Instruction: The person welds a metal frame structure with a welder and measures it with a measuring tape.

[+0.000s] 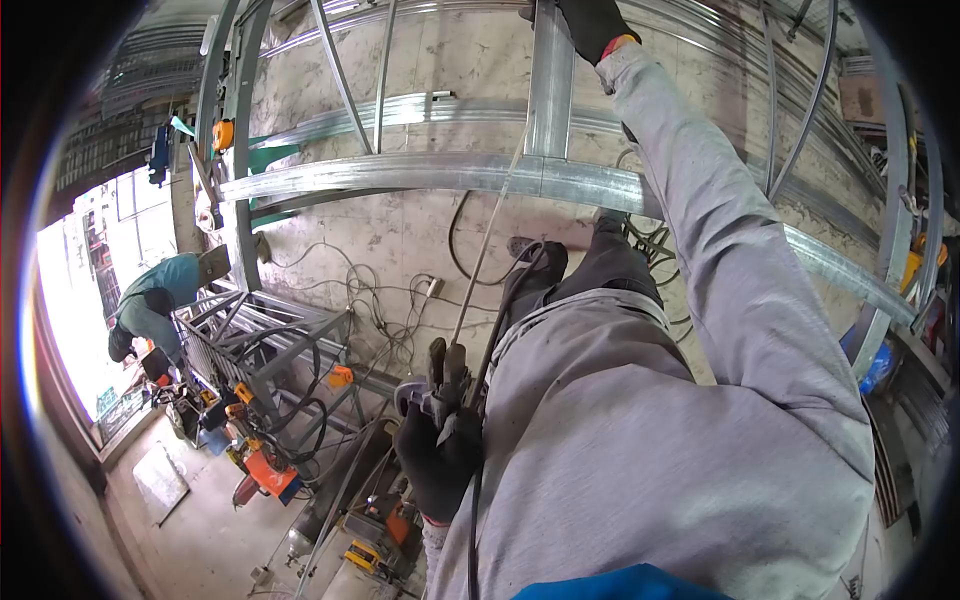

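My left hand, in a black glove, is closed around a welding electrode holder at my side. A long thin rod extends from its jaws toward the steel frame. A black cable runs beside this hand along my body. Up at the top edge, my gloved right hand is wrapped around a galvanized steel post, partly cut off by the view. That post meets a horizontal steel beam crossing in front of me.
Loose cables lie on the concrete floor by my feet. Metal frames stand to the left, near an orange tool box and a gas cylinder. A co-worker bends over at the far left. Another upright stands right.
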`<state>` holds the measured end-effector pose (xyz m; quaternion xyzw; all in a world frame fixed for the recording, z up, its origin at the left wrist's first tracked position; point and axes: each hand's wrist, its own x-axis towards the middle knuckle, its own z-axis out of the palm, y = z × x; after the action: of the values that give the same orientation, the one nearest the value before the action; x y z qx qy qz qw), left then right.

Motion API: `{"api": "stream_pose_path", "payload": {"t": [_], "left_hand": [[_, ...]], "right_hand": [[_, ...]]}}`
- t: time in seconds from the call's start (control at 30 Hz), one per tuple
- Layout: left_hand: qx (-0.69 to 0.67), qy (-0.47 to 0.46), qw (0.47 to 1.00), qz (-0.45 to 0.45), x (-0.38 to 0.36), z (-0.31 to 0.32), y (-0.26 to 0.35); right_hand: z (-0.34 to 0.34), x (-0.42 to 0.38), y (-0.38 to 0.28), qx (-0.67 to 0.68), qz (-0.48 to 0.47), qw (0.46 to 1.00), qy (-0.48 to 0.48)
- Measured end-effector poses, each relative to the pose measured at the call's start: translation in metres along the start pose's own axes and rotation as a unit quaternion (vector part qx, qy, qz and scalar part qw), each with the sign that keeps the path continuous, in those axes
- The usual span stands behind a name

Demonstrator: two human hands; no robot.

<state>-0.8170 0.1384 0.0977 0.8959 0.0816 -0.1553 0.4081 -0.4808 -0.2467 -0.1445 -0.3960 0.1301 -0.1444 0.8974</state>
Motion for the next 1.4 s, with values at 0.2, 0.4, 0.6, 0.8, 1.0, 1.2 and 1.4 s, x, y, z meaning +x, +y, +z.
{"api": "stream_pose_path", "payload": {"t": [0.2, 0.4, 0.6, 0.8, 1.0, 1.2, 1.4], "left_hand": [[-0.002, 0.048, 0.991, -0.125, -0.028, -0.022, 0.025], [0.046, 0.014, 0.995, -0.089, -0.031, -0.025, 0.026], [0.100, 0.010, 0.992, -0.071, -0.031, -0.020, 0.037], [0.085, -0.006, 0.993, -0.077, -0.033, -0.021, 0.034], [0.116, 0.007, 0.991, -0.070, -0.034, -0.020, 0.033], [0.121, 0.013, 0.990, -0.069, -0.033, -0.016, 0.037], [0.127, 0.026, 0.990, -0.062, -0.036, -0.015, 0.035]], "right_hand": [[0.002, 0.002, 0.001, -0.025, -0.023, 0.999, -0.010], [0.004, 0.001, 0.000, -0.029, -0.014, 0.999, 0.011], [0.006, 0.000, -0.002, -0.037, -0.005, 0.999, 0.022], [0.009, -0.003, -0.004, -0.055, -0.009, 0.998, 0.032], [0.008, -0.003, -0.002, -0.029, -0.019, 0.999, 0.016], [0.008, -0.001, -0.001, -0.042, -0.016, 0.999, 0.030], [0.006, -0.001, -0.003, -0.054, -0.005, 0.998, 0.024]]}}
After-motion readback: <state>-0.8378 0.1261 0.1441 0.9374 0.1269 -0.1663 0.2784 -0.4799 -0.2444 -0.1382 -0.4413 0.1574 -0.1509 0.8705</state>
